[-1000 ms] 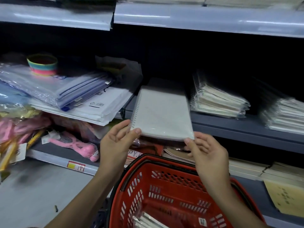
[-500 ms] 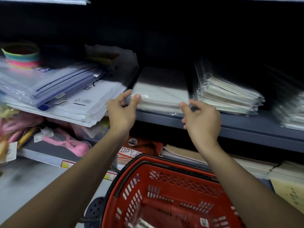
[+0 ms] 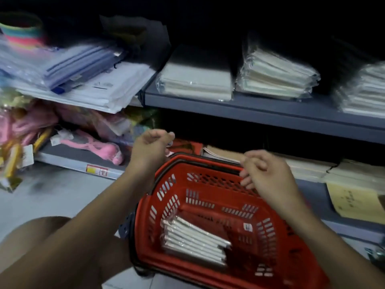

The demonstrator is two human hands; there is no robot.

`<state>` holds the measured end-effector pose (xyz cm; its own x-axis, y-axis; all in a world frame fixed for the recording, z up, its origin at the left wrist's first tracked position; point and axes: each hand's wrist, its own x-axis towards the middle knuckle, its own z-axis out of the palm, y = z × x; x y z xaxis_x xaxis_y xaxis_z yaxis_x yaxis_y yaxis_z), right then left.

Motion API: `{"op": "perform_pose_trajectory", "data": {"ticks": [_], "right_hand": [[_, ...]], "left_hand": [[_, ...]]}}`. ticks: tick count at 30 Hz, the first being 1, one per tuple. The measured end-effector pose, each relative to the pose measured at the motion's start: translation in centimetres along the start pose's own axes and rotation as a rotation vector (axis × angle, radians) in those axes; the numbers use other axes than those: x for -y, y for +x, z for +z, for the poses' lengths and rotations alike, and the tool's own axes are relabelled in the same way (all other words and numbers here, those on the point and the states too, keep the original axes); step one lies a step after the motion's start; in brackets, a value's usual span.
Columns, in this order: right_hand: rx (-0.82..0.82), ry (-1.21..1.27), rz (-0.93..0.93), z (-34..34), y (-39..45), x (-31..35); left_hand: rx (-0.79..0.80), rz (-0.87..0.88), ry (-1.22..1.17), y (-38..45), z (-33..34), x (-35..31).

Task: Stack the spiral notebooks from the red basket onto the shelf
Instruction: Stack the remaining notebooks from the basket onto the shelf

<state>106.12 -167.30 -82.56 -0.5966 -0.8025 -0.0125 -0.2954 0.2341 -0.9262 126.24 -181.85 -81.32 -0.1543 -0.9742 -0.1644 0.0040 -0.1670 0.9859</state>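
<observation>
The red basket [image 3: 210,265] stands on the floor below me, with several wrapped spiral notebooks [image 3: 193,239] lying flat inside. A white stack of notebooks [image 3: 195,81] lies on the grey shelf [image 3: 260,110] above. My left hand [image 3: 149,148] hovers over the basket's far left rim, fingers loosely curled and holding nothing. Over the far right rim, my right hand [image 3: 263,173] hangs the same way with nothing in it. Both hands are well below the shelf stack and apart from it.
Two more wrapped notebook stacks [image 3: 277,77] lie to the right on the same shelf. Plastic folders and paper packs [image 3: 83,80] overhang at left. Pink packaged toys [image 3: 91,146] fill the lower left shelf. Brown and yellow books [image 3: 352,200] lie at lower right.
Both hands let go of the white notebook, which now lies on the shelf stack. They have drawn back and down to the basket rim. The view tilted down, showing the notebooks in the basket.
</observation>
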Motion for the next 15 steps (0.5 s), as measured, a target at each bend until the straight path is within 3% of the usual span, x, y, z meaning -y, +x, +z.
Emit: {"op": "perform_pose_trajectory", "data": {"ticks": [4,9,15], "right_hand": [[0.241,-0.115,0.216,0.3,-4.6,-6.0],[0.518,-0.272,0.376,2.1,-5.9,-9.4],[0.501,-0.370,0.517,3.5,-5.0,-13.1]], "left_hand": [[0.100,-0.215,0.091,-2.3,-0.4,5.4],[0.133,-0.338,0.313,-3.1,1.1,11.6],[0.330,-0.316,0.848,-3.3,0.9,15.9]]}}
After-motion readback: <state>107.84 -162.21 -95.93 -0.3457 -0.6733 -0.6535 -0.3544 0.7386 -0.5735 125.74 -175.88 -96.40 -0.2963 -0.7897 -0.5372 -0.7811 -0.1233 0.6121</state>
